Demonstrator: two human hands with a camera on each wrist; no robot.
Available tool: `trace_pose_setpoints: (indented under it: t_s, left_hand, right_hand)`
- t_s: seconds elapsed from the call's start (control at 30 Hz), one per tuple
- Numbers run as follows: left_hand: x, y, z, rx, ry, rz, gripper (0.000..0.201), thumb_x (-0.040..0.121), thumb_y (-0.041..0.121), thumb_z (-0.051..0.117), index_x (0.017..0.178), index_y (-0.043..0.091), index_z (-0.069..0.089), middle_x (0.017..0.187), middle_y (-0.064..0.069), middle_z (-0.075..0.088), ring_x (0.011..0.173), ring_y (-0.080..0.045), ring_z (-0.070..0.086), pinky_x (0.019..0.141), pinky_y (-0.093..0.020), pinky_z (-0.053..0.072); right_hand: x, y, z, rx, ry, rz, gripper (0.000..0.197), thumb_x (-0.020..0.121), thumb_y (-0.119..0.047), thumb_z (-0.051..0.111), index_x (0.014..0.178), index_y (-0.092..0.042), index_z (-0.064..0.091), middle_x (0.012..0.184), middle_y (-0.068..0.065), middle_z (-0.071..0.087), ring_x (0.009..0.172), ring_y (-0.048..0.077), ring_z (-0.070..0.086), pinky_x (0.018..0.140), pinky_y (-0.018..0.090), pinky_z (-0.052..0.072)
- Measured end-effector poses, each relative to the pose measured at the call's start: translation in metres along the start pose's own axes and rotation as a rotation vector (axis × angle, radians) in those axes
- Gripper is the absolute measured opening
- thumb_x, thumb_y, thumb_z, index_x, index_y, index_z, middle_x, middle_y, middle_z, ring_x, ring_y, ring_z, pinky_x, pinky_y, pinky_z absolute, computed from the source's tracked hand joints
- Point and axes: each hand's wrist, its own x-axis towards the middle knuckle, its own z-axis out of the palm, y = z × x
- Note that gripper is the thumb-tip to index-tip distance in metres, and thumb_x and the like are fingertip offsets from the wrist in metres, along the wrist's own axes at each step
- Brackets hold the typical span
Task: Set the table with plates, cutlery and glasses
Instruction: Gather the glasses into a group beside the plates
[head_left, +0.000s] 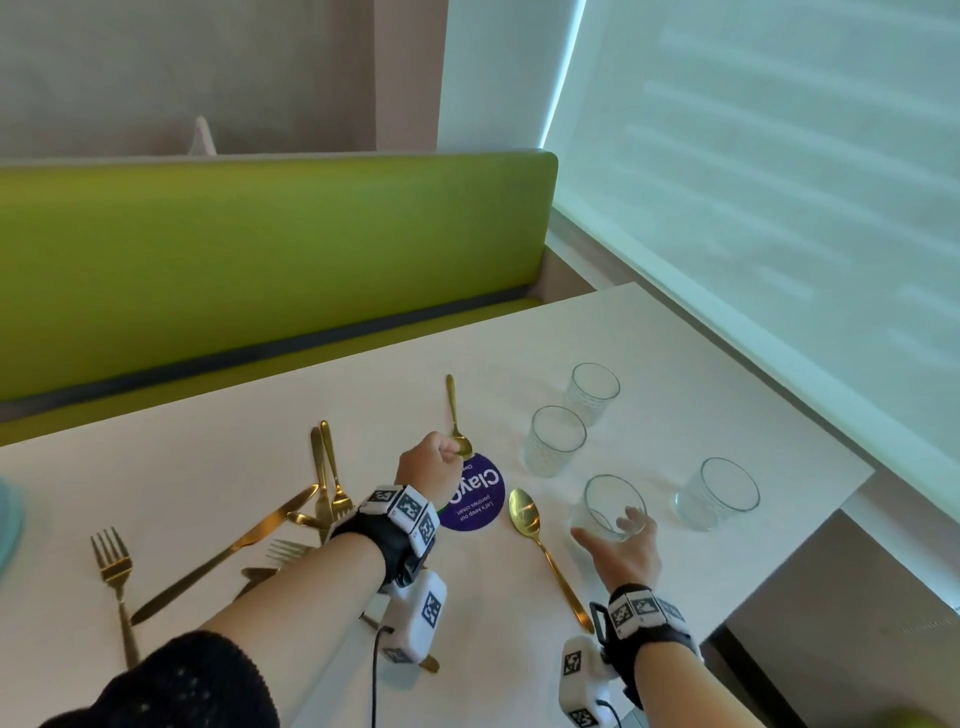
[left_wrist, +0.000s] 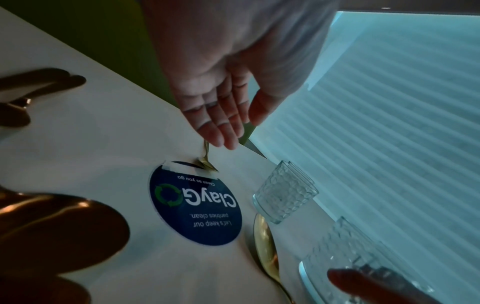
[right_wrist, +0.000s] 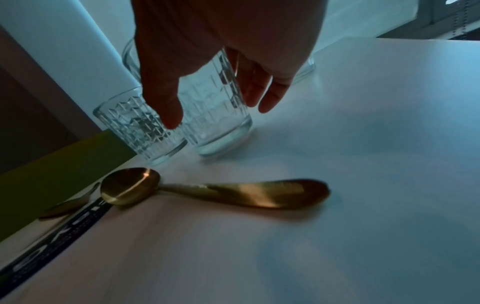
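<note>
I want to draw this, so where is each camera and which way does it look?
Head: on the person's head, looking forward and down at the table; the left hand, right hand and both forearms show.
Left wrist: on the left wrist, looking along the left hand toward the small spoon and round sticker.
Right wrist: on the right wrist, looking along the right hand, which holds a glass.
Shared: both wrist views show the big spoon.
</note>
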Motion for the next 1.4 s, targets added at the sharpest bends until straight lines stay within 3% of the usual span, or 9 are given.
trace_pose_setpoints:
  t_s: [0.3,0.47,0.53,0.63,0.7,0.87,1.07,1.2,1.4]
  left_hand:
    - [-0.011,0.014,0.032,0.057,-0.357,0.182,0.075,0.074,0.024,0.077,0.138,0.02,0.038,0.135,-0.001,0.05,0.112,-0.012,0.053,0.091,-0.02,0.041]
    - [-0.006,0.021,0.039,-0.017,-0.454,0.249,0.104,0.058,0.023,0.087,0.143,0.019,0.028,0.14,0.0,0.049,0.128,-0.015,0.049,0.107,-0.032,0.044]
    - [-0.004,0.022,0.037,-0.051,-0.437,0.236,0.102,0.052,0.027,0.088,0.138,0.018,0.034,0.13,0.001,0.058,0.12,-0.015,0.057,0.1,-0.03,0.05]
    - [-0.003,0.024,0.029,-0.026,-0.366,0.205,0.083,0.059,0.025,0.087,0.129,0.016,0.043,0.115,0.005,0.062,0.102,-0.009,0.06,0.074,-0.003,0.047]
    - [-0.002,0.024,0.022,0.006,-0.31,0.181,0.076,0.064,0.022,0.084,0.128,0.015,0.044,0.117,0.004,0.062,0.096,-0.007,0.056,0.068,-0.003,0.042]
    - [0.006,0.018,0.006,-0.029,-0.156,0.063,0.077,0.066,0.026,0.082,0.131,0.015,0.043,0.131,0.0,0.058,0.112,-0.017,0.058,0.084,-0.02,0.043]
    - [0.025,0.006,-0.013,-0.095,-0.073,-0.01,0.069,0.067,0.025,0.081,0.126,0.017,0.046,0.124,0.0,0.061,0.097,-0.013,0.054,0.079,-0.023,0.041]
    - [0.031,-0.004,-0.02,-0.14,-0.048,-0.047,0.07,0.065,0.029,0.081,0.125,0.016,0.046,0.12,0.003,0.061,0.103,-0.015,0.056,0.077,-0.022,0.04]
    - [0.033,-0.022,-0.03,-0.19,-0.034,-0.094,0.078,0.055,0.037,0.082,0.123,0.021,0.048,0.121,0.004,0.063,0.113,-0.018,0.059,0.083,-0.026,0.046]
  right_hand:
    - [-0.016,-0.042,0.002,0.043,-0.109,-0.29,0.066,0.058,-0.021,0.087,0.111,-0.02,0.047,0.103,0.0,0.058,0.095,0.019,0.056,0.08,0.026,0.043]
    - [-0.021,-0.072,0.01,0.166,-0.353,-0.321,0.084,0.032,-0.045,0.077,0.108,-0.019,0.051,0.102,0.0,0.062,0.09,0.013,0.061,0.077,0.025,0.051]
    - [-0.022,-0.08,0.014,0.225,-0.459,-0.312,0.089,0.03,-0.043,0.078,0.11,-0.014,0.052,0.101,0.004,0.065,0.085,0.01,0.063,0.067,0.017,0.05]
    - [-0.019,-0.089,0.017,0.289,-0.61,-0.259,0.081,0.04,-0.025,0.086,0.112,-0.007,0.054,0.096,0.008,0.068,0.072,0.006,0.068,0.058,0.014,0.051]
    - [-0.013,-0.092,0.016,0.227,-0.659,-0.247,0.068,0.045,-0.029,0.086,0.104,-0.011,0.059,0.091,0.006,0.067,0.069,0.007,0.065,0.054,0.012,0.047]
    - [0.034,-0.075,-0.001,-0.117,-0.472,-0.153,0.026,0.07,-0.024,0.082,0.084,-0.01,0.064,0.08,0.005,0.062,0.067,0.014,0.054,0.06,0.027,0.047]
    - [0.07,-0.065,0.011,-0.26,-0.33,-0.03,0.08,0.063,-0.024,0.086,0.13,-0.01,0.045,0.128,0.012,0.056,0.116,0.028,0.056,0.101,0.039,0.045]
    - [0.065,-0.067,0.038,-0.222,-0.35,-0.119,0.099,0.06,-0.025,0.088,0.141,-0.014,0.032,0.14,0.01,0.046,0.127,0.029,0.047,0.106,0.041,0.039]
    - [0.064,-0.066,0.06,-0.148,-0.242,-0.173,0.096,0.061,-0.023,0.088,0.141,-0.014,0.034,0.136,0.01,0.053,0.125,0.029,0.049,0.105,0.04,0.039]
